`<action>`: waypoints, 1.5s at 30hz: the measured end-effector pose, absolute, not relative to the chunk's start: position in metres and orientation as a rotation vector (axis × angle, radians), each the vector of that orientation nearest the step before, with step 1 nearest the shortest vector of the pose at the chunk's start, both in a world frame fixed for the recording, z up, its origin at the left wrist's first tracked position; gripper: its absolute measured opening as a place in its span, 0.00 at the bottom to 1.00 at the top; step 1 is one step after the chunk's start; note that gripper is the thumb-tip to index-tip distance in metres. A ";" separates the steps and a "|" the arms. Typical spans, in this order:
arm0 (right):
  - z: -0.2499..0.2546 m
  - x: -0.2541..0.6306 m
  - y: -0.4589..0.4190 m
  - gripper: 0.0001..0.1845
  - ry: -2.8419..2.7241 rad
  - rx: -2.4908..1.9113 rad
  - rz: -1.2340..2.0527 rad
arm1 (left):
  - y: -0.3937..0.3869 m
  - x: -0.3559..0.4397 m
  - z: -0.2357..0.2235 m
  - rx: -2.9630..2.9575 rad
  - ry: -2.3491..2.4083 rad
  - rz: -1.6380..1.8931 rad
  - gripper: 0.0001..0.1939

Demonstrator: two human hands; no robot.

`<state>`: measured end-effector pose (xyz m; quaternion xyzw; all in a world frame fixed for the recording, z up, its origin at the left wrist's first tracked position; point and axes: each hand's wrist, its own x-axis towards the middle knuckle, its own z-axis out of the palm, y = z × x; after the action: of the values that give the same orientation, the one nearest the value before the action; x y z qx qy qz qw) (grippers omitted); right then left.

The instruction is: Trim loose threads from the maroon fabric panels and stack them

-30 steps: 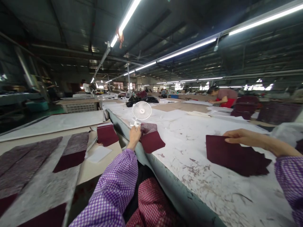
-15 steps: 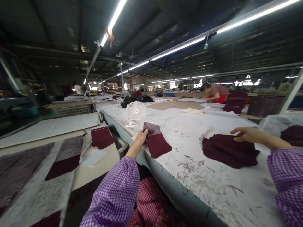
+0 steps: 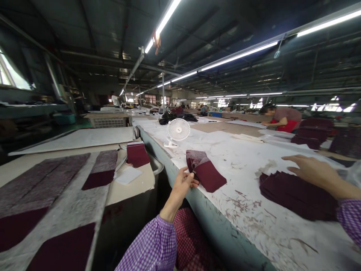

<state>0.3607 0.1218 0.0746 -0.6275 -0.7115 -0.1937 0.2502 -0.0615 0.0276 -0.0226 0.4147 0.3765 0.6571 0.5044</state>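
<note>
A maroon fabric piece (image 3: 211,176) lies near the front edge of the white-covered table, its far end showing a greyish, mottled face. Beside its left edge is my left hand (image 3: 184,182), fingers loosely apart; whether the fingertips touch the cloth is hard to tell. To the right sits a stack of dark maroon fabric pieces (image 3: 296,197), fanned unevenly at its left side. My right hand (image 3: 313,171) is over the back of this stack, fingers stretched out and nothing in them.
A small white fan (image 3: 178,130) stands behind the fabric piece. On the left, a lower board (image 3: 63,218) carries grey and maroon panels, with a maroon bundle (image 3: 137,154) and a white sheet (image 3: 128,175) nearby. A co-worker (image 3: 284,116) bends over the table further back.
My left hand has come off the corner of the fabric piece and drawn slightly nearer. My right hand stays over the stack. The view has turned left.
</note>
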 end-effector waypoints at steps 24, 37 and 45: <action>0.016 0.145 0.088 0.08 -2.335 -1.116 0.888 | -0.007 -0.045 -0.027 2.125 1.534 1.681 0.12; 0.048 0.177 0.144 0.11 -1.780 -1.374 0.386 | 0.025 -0.015 -0.038 2.619 1.651 0.880 0.17; 0.056 0.152 0.121 0.13 -1.902 -1.250 0.123 | 0.036 -0.011 -0.030 2.650 1.704 0.832 0.16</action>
<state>0.1517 0.1211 0.0564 -0.4981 -0.7582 0.0489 0.4180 -0.0112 0.0361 -0.0301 0.8119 0.5220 0.2550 -0.0583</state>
